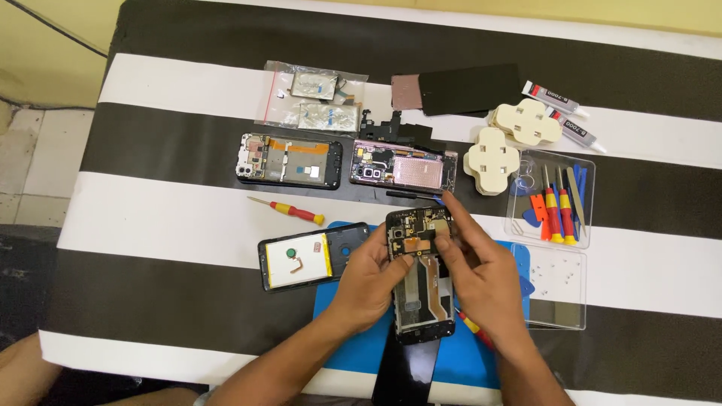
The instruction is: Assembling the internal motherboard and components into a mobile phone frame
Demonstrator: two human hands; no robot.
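Note:
An opened phone (418, 280) with its back off is held upright over a blue work mat (335, 301). My left hand (370, 280) grips the phone's left edge. My right hand (477, 269) is on the phone's upper right, fingertips pinched at the circuit board near the top. A black back cover (406, 368) lies under the phone at the table's front edge. A phone back shell with a yellow-edged battery (301, 259) lies just left of my left hand.
Two more opened phones (289, 160) (402, 167) lie further back on the striped tablecloth (150, 225). A red-yellow screwdriver (289, 210), bagged parts (312, 96), a dark panel (466, 89), cream blocks (492, 159), glue tubes (560, 101) and a clear tool tray (553, 199) surround them.

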